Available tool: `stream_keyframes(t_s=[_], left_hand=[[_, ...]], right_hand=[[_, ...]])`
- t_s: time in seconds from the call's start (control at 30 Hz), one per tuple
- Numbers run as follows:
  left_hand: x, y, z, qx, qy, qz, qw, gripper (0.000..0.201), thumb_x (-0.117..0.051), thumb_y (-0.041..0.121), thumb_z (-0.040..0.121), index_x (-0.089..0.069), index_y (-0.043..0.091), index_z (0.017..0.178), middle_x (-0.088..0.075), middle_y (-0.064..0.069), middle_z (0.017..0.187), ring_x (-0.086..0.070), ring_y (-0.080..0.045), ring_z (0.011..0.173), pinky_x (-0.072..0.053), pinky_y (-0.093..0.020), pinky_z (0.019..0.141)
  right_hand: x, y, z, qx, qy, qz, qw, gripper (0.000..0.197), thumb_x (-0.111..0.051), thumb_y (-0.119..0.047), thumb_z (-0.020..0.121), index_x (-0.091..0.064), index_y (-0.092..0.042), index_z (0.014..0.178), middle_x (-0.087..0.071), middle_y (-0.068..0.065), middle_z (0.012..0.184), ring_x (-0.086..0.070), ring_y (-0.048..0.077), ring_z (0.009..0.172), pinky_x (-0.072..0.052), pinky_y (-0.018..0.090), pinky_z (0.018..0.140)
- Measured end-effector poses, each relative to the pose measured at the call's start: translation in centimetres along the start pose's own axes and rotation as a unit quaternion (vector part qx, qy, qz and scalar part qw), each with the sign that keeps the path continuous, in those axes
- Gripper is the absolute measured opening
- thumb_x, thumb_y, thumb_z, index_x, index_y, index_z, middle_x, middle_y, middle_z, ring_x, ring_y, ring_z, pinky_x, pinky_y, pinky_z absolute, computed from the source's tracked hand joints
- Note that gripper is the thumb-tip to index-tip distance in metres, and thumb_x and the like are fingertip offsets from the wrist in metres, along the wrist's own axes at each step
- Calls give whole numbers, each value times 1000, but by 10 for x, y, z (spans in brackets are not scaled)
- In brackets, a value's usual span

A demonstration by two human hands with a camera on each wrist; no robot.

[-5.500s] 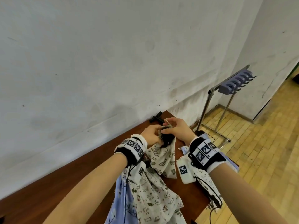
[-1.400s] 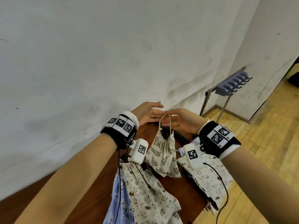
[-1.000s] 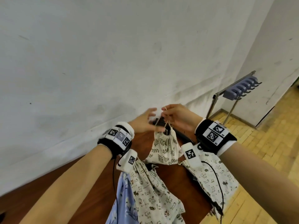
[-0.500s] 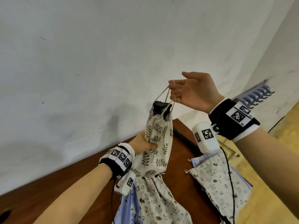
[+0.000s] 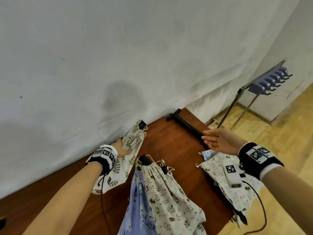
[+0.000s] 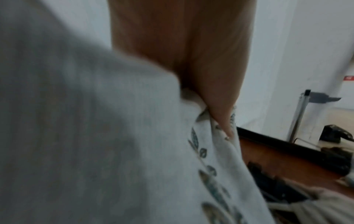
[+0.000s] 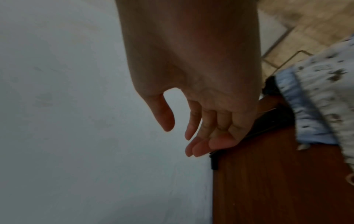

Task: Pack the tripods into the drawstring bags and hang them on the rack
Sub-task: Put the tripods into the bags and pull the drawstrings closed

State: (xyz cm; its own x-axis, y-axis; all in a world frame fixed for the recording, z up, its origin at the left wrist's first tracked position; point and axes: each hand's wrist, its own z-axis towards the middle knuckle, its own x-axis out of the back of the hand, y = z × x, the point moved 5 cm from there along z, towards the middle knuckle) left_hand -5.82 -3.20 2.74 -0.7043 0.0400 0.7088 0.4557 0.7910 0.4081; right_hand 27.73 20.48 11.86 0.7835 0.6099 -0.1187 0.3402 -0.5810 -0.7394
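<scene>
Our right hand released the leaf-print bag; its fingers lie loose and apart, while our left hand clamps the bag's middle.

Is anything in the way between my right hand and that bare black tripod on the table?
Nothing visible. The right hand hovers open just over the near end of the black tripod, which lies bare along the table's right edge; the animal-print bag lies nearer you.
</scene>
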Motion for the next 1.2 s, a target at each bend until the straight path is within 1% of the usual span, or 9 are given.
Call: stream_keyframes(t_s=[0.07,0.13,0.23,0.33,0.6,0.73,0.8,1.0,1.2], left_hand=[[-12,-7,19,16,10,20,1000,103,-65,54,81,-7,3,150,-24,-18,155,-34,-32,138,-33,-38,111],[-28,-8,40,22,8,32,999,95,-67,48,82,-14,2,146,-40,-21,144,-47,-36,127,-42,-39,102],[-48,-1,58,16,28,31,999,81,-66,40,85,-19,4,140,-55,-21,127,-58,-39,110,-49,-41,88],[-64,4,81,24,27,33,999,79,-61,47,86,-19,3,137,-56,-21,124,-59,-39,108,-50,-43,89],[-101,21,117,35,-102,-25,994,80,-45,57,91,-23,5,146,-37,-19,148,-39,-35,134,-32,-36,108],[-99,13,120,38,-85,46,995,81,-22,68,92,-22,13,150,-26,-20,153,-24,-35,142,-19,-41,117],[-95,19,119,26,-42,82,995,68,-15,57,98,-18,16,152,-15,-19,157,-9,-33,146,-7,-41,119],[-96,92,75,-64,-27,136,988,58,-27,46,101,-19,19,151,-10,-9,159,-3,-27,147,-7,-42,119],[-141,203,38,-166,-50,156,972,49,-43,34,99,-36,12,143,-38,-8,148,-31,-26,138,-28,-39,113]], right_hand=[[12,16,6,-1,32,37,999,37,-53,-16,93,-52,-4,129,-60,15,117,-58,22,92,-45,32,80],[26,30,14,-9,53,66,996,35,-54,-14,93,-53,-4,126,-60,14,106,-56,21,80,-43,31,72],[45,51,20,-28,76,97,992,33,-57,-15,92,-55,-3,123,-60,11,93,-56,22,73,-43,30,67],[57,62,26,-39,85,124,988,26,-59,-16,90,-56,-6,114,-63,9,85,-56,21,69,-42,29,66],[84,60,42,-16,131,209,969,27,-60,-16,86,-57,-7,112,-60,7,81,-54,19,68,-40,29,65],[96,60,47,-20,133,213,968,23,-58,-13,85,-57,-8,108,-60,6,80,-52,17,67,-39,27,65],[106,60,47,-19,138,219,966,21,-57,-12,86,-58,-8,106,-60,6,79,-52,17,66,-38,27,65],[143,56,44,-5,144,244,959,18,-56,-11,86,-59,-9,103,-58,4,83,-51,16,67,-39,26,65],[188,50,63,-11,209,143,967,6,-54,-9,90,-60,-7,91,-59,6,76,-49,15,60,-35,23,55]])
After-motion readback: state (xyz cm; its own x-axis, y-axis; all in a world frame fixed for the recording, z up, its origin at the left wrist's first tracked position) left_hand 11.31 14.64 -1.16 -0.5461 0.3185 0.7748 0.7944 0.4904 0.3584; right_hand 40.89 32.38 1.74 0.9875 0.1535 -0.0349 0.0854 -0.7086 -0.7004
